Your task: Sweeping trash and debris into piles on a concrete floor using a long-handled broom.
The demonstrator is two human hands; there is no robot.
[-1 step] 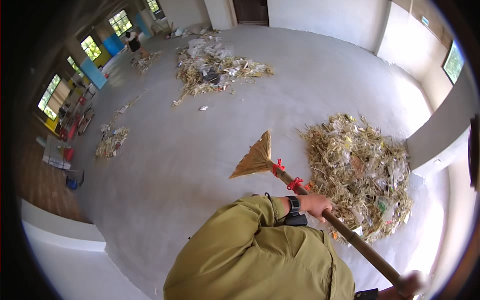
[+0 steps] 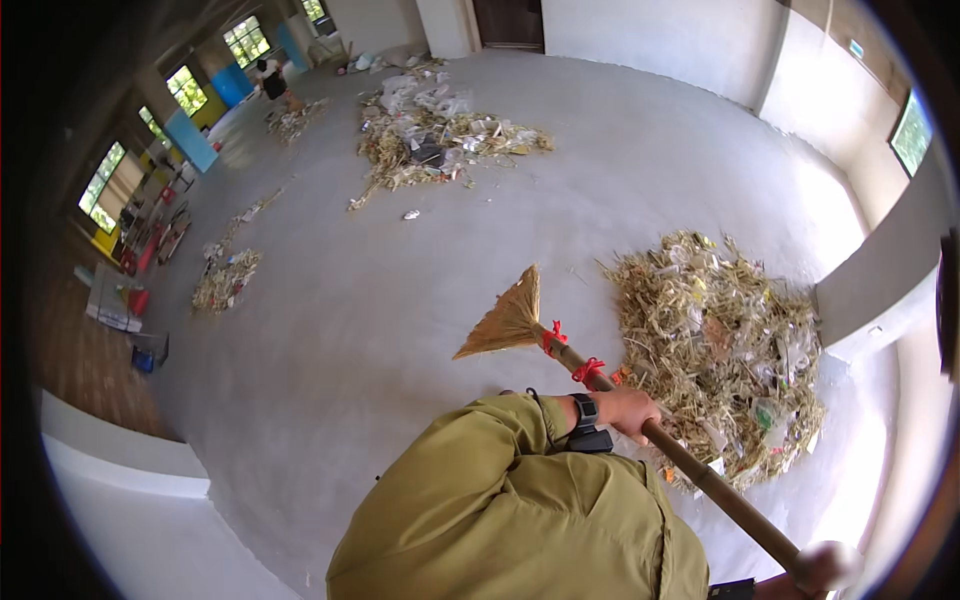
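Observation:
My left hand (image 2: 632,412), with a dark watch at its wrist, is wrapped round the bamboo handle of a straw broom (image 2: 508,318) at mid-length. Red ties circle the handle just above the fan-shaped bristles, which point to the far left over the grey floor. At the lower right my right hand (image 2: 808,572) is closed round the upper end of that handle, partly cut off and blurred. Beyond the handle, to the right, lies a big pile of straw and plastic litter (image 2: 715,340); the broom head is left of it, apart from it.
A second, spread-out litter heap (image 2: 430,150) lies farther ahead, with a smaller one (image 2: 228,280) at the left. A pillar (image 2: 890,270) stands at the right beside the near pile. A low white wall (image 2: 120,480) borders the lower left. Another person (image 2: 272,80) is far back left.
The broom head has shifted slightly left, while the room has moved a little to the right in view. Both hands keep their hold on the handle.

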